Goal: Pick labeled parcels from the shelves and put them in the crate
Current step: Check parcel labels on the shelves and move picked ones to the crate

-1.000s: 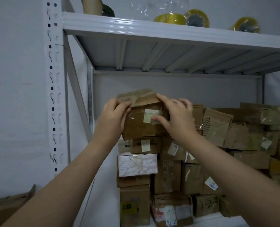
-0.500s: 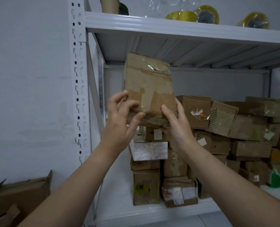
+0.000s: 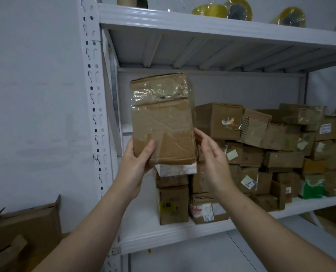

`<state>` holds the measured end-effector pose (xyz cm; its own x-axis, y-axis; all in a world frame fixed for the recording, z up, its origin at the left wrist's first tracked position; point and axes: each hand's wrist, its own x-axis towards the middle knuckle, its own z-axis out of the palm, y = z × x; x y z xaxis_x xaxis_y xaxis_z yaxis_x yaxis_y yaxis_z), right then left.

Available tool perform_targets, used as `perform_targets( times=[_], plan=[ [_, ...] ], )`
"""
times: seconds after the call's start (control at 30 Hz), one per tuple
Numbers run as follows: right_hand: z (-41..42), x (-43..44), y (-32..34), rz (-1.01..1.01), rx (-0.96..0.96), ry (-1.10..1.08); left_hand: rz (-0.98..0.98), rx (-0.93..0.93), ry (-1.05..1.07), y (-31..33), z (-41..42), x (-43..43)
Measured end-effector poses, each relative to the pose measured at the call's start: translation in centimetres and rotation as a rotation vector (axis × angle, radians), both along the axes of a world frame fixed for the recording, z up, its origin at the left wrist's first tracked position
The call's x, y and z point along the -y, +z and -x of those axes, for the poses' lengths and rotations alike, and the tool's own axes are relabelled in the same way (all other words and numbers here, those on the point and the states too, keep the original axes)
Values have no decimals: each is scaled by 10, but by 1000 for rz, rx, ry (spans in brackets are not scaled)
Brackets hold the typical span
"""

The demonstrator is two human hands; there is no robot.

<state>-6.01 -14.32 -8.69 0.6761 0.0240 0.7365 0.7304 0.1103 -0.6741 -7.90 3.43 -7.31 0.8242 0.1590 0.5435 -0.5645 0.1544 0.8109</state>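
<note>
I hold a brown cardboard parcel point(image 3: 163, 122) upright in front of the shelf, its taped face toward me with no label showing. My left hand point(image 3: 136, 160) grips its lower left corner, thumb on the front. My right hand point(image 3: 212, 160) is at the parcel's lower right edge with fingers fairly straight, fingertips touching its side. Behind it, several labelled cardboard parcels point(image 3: 247, 154) are stacked on the white shelf point(image 3: 175, 232). No crate is in view.
The white shelf upright point(image 3: 92, 95) stands left of the parcel against a white wall. Tape rolls point(image 3: 222, 10) lie on the upper shelf. An open cardboard box point(image 3: 22, 232) sits on the floor at lower left.
The parcel has come off the stack and been turned upright, plain side toward me, and lowered slightly. My right hand has loosened to the edge, and my view shifted left.
</note>
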Motion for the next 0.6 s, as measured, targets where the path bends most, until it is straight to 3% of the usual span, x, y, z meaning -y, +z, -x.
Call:
perform_targets(
  times=[0.1, 0.17, 0.23, 0.33, 0.47, 0.6],
  plan=[
    [1, 9, -1, 89, -153, -37, 39, -15, 5, -18, 11, 0],
    [3, 14, -6, 47, -326, 147, 19, -52, 44, -28, 16, 3],
    [10, 17, -12, -44, -386, 253, -117, -57, 219, -38, 18, 9],
    [21, 18, -24, -70, -245, 124, -406, 33, 554, -44, 24, 25],
    [29, 13, -39, -59, -99, -125, -264, -47, 217, -29, 57, 64],
    [40, 11, -60, 215, 173, -430, -222, -178, 321, -24, 60, 84]
  ],
)
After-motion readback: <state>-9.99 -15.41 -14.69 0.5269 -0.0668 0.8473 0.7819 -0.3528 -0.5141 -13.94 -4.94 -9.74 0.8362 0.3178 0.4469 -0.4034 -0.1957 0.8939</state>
